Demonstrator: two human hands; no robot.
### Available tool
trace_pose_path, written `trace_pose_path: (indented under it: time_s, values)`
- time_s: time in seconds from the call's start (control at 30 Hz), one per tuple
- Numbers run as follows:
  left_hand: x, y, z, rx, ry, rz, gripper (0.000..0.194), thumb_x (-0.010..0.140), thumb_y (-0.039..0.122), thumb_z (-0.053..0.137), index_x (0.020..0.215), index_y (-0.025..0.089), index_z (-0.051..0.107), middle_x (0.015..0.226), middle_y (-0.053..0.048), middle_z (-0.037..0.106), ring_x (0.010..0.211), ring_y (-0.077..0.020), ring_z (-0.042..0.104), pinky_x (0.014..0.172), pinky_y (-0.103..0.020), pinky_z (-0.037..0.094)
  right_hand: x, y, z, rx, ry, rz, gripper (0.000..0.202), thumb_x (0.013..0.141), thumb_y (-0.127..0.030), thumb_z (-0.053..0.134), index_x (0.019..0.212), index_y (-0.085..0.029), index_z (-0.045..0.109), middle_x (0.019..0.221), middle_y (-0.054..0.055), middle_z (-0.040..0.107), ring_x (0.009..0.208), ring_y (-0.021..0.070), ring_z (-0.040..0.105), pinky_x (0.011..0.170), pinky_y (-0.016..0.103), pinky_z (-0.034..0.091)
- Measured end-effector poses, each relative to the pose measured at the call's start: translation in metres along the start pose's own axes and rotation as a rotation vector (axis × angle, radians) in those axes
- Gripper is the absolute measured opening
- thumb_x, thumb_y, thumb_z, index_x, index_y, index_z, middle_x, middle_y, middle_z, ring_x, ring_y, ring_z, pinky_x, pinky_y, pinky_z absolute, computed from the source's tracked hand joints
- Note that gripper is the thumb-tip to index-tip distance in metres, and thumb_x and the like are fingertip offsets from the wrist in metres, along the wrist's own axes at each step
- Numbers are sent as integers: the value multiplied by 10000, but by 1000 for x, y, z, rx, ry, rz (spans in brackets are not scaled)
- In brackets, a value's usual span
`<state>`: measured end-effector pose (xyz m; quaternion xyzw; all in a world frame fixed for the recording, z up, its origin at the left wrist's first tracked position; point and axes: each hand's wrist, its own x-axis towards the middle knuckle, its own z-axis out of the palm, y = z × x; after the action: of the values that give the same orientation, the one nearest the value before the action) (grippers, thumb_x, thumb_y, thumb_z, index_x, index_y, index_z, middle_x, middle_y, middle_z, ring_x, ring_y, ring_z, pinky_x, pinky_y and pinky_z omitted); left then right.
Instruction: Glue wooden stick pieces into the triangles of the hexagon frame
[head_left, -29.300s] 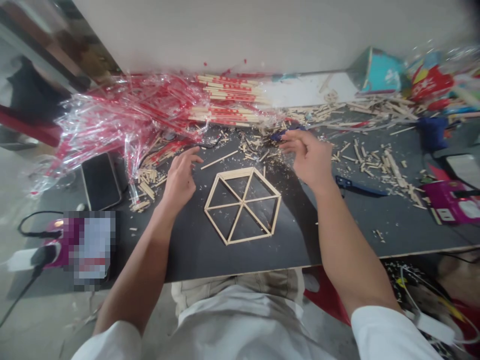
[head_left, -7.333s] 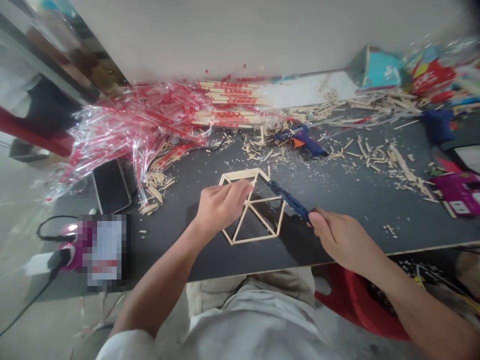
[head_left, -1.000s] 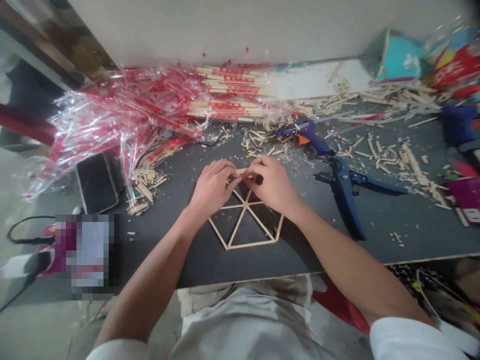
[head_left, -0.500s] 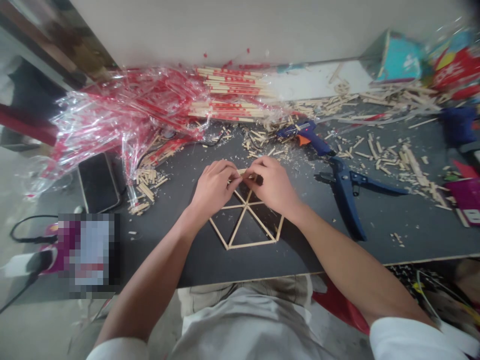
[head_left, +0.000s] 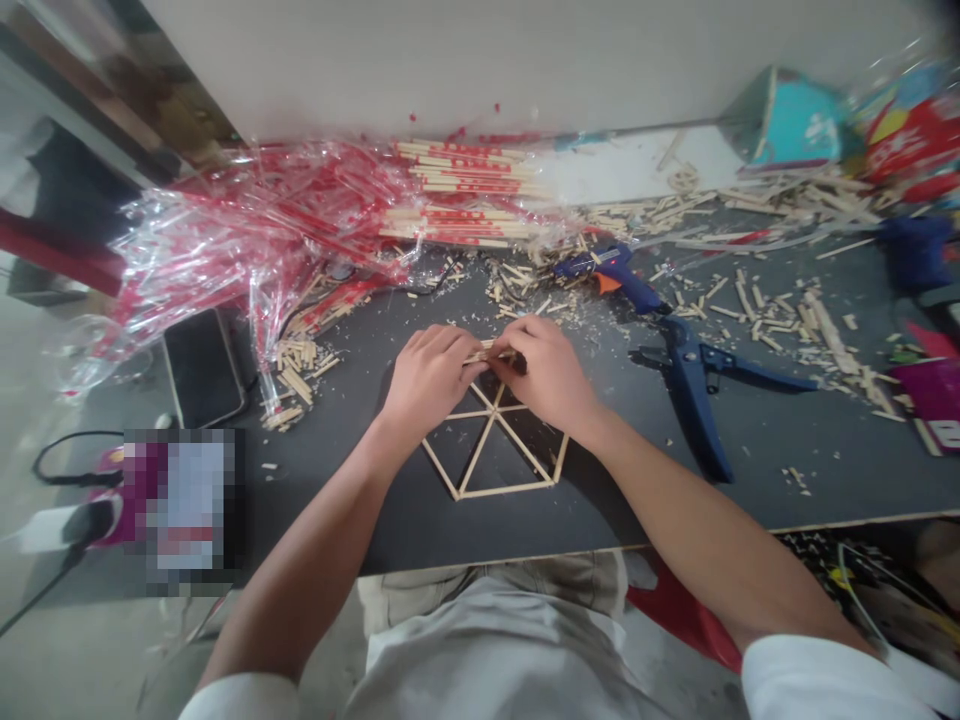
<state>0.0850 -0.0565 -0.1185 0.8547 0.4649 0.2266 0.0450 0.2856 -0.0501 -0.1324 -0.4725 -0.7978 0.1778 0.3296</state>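
Note:
A flat hexagonal frame of pale wooden sticks (head_left: 507, 490), with spokes meeting at its centre, lies on the dark table (head_left: 600, 520). At the frame's far side, my left hand (head_left: 431, 375) pinches a short wooden stick (head_left: 486, 352) between thumb and fingers. My right hand (head_left: 546, 372) closes its fingertips on the same spot from the right, almost touching the left fingertips. The hands cover the frame's far corners, and exactly how the stick meets the frame is hidden.
Beyond my hands lie a blue glue gun (head_left: 615, 275), blue cutters (head_left: 694, 390) and bundled sticks (head_left: 465, 225). Red-and-clear wrappers (head_left: 285, 210) heap at the back left, above a phone (head_left: 202, 368). Wood scraps (head_left: 780, 310) are scattered right.
My left fingers have flattened slightly and drawn closer over the stick at the frame's far side. The view has shifted a little; my right hand stays almost where it was.

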Motion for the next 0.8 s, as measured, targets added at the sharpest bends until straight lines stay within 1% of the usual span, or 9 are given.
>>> trace_pose_path:
  time_s: [0.13, 0.27, 0.37, 0.43, 0.5, 0.57, 0.63, 0.7, 0.8]
  values:
    - [-1, 5, -1, 105, -9, 73, 141, 1045, 225, 602, 1030, 189, 737, 1097, -78, 791, 998, -246, 717, 855, -382, 530, -1, 1, 3, -15, 9, -20, 76, 942, -161, 654, 912, -207, 706, 990, 87, 683, 970, 270, 633, 892, 452, 513]
    - [-1, 4, -1, 177, -20, 119, 184, 1052, 190, 571, 1016, 196, 752, 1093, -68, 799, 980, -241, 724, 839, -391, 526, 1, -1, 1, 6, -1, -21, 76, 958, -187, 642, 924, -206, 708, 980, 91, 688, 959, 265, 654, 884, 438, 529]
    - [-2, 0, -1, 132, 45, 140, 172, 1041, 181, 589, 1020, 215, 756, 1045, -57, 811, 964, -227, 729, 838, -380, 516, 6, 5, -15, -24, 44, 26, 80, 964, -271, 661, 990, -215, 711, 1035, 107, 706, 1012, 286, 664, 936, 467, 531]
    - [-3, -3, 0, 69, 125, 133, 174, 1036, 170, 590, 1005, 214, 756, 980, -51, 816, 943, -213, 736, 826, -359, 510, 10, 20, -32, -133, 151, 106, 130, 958, -303, 659, 1044, -219, 708, 1095, 126, 709, 1099, 330, 644, 1017, 529, 496]
    - [-4, -4, 2, -29, 213, 70, 181, 1045, 193, 585, 979, 208, 753, 928, -44, 815, 918, -195, 745, 822, -330, 513, 11, 43, -50, -289, 271, 241, 207, 940, -317, 668, 1114, -209, 699, 1148, 153, 700, 1184, 377, 603, 1076, 588, 446]
    - [-4, -5, 3, -193, 275, -53, 169, 1047, 245, 601, 964, 206, 743, 917, -38, 816, 891, -175, 755, 824, -299, 528, 12, 68, -63, -411, 327, 383, 389, 890, -367, 734, 1223, -175, 672, 1240, 195, 670, 1250, 411, 564, 1111, 614, 409]
    - [-4, -5, 4, -423, 311, -211, 146, 1029, 307, 640, 972, 200, 721, 925, -39, 821, 857, -160, 768, 806, -273, 546, 12, 87, -68, -439, 278, 486, 506, 866, -402, 765, 1275, -128, 649, 1245, 223, 665, 1268, 420, 561, 1125, 602, 404]
    - [-3, -5, 5, -659, 328, -353, 193, 1011, 382, 667, 1039, 194, 701, 920, -49, 827, 837, -161, 783, 783, -262, 566, 13, 97, -68, -416, 231, 548, 534, 864, -431, 768, 1265, -98, 655, 1230, 239, 674, 1253, 413, 585, 1117, 567, 426]
    - [0, -3, 3, -910, 330, -455, 343, 977, 494, 700, 1115, 181, 697, 929, -82, 834, 863, -180, 798, 794, -275, 595, 14, 99, -62, -387, 232, 570, 516, 866, -437, 754, 1247, -100, 665, 1234, 241, 681, 1240, 402, 606, 1105, 542, 450]
